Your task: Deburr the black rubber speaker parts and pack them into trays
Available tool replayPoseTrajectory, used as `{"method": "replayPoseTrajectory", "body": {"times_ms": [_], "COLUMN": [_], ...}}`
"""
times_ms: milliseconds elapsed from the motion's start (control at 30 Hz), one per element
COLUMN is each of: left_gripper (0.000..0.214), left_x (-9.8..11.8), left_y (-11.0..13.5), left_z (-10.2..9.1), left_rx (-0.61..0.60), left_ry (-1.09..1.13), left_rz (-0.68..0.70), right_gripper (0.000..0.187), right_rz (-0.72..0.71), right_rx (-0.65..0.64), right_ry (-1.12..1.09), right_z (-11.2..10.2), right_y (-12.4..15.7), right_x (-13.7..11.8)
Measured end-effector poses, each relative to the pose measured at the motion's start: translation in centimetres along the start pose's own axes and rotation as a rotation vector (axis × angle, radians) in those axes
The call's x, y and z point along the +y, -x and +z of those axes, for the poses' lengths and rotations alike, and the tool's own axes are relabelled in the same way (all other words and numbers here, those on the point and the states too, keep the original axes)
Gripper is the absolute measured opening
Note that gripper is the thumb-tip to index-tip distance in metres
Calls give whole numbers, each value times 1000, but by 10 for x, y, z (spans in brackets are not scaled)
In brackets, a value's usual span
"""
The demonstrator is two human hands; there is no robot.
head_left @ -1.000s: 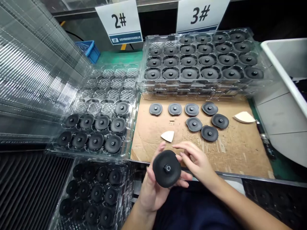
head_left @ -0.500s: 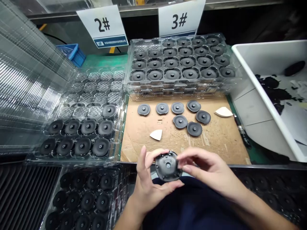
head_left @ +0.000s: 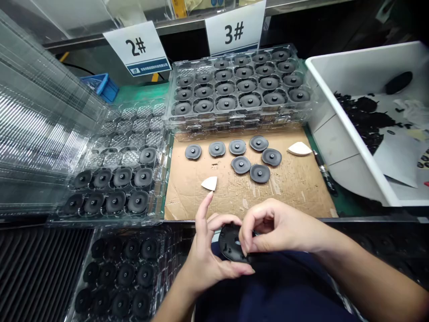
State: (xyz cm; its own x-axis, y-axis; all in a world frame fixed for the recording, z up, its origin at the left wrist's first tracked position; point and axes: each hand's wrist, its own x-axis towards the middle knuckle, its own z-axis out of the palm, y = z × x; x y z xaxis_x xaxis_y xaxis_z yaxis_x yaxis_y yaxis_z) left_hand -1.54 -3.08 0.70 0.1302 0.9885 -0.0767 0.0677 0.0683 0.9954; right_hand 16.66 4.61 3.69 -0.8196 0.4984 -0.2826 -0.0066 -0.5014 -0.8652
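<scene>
My left hand (head_left: 204, 250) grips a round black plastic part (head_left: 228, 243) by its edge, between thumb and fingers, with the index finger pointing up. The part's underside, with small pegs and a centre hole, faces me. My right hand (head_left: 268, 228) is closed in a pinch against the right side of that face; its fingertips cover what they hold, if anything. Beyond the hands, several similar dark discs (head_left: 259, 173) lie on a cardboard sheet (head_left: 187, 197), each with a small hub up. A white wedge-shaped pad (head_left: 210, 183) lies near my left index fingertip.
A clear tray stack (head_left: 234, 117) of discs stands behind the cardboard. Another clear tray (head_left: 110, 213), partly filled, is at left, with more discs in a lower tray (head_left: 117, 273). A white bin (head_left: 355, 156) with black scraps, a second white pad (head_left: 299, 148) and a pen-like tool (head_left: 325, 174) are at right.
My right hand has closed in on the black part, its fingertips now pressed to its face. The part has tilted in my left hand. The camera view has shifted slightly right.
</scene>
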Motion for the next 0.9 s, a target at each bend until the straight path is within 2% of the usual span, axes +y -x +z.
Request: {"method": "replayPoseTrajectory", "body": {"times_ms": [67,200,233,300,333,400,500,600,700,800,900], "left_gripper": [76,97,89,51,45,57,55,42,30,31,33], "left_x": [2,-1,-2,-4,-5,-4,6,24,31,14,-13], "left_y": [-1,-5,-6,-8,-10,-13,-23,-40,-69,-104,-125], "left_z": [4,10,11,10,7,-6,-51,-122,-195,-249,-271], "left_rx": [-22,-12,-51,-161,-202,-176,65,383,668,719,653], "left_ry": [-29,5,9,-26,-60,-137,-298,-560,-866,-1059,-1177], "left_rz": [27,53,6,-155,-239,-346,-357,-303,-270,-288,-277], "right_gripper": [8,16,18,22,23,26,28,20,18,20,24], "right_rz": [-14,8,-2,-31,-43,-51,-79,-176,-291,-364,-317], "right_rx": [38,162,201,272,311,415,614,658,701,778,740], "right_ry": [-28,-155,-154,-103,-52,110,506,793,937,1084,1093], "right_z": [-1,-1,-2,-6,-9,-20,-44,-62,-68,-65,-62], "right_y": [6,16,18,20,21,20,13,6,4,3,-1], "right_x": [4,19,23,34,41,58,89,118,138,149,149]}}
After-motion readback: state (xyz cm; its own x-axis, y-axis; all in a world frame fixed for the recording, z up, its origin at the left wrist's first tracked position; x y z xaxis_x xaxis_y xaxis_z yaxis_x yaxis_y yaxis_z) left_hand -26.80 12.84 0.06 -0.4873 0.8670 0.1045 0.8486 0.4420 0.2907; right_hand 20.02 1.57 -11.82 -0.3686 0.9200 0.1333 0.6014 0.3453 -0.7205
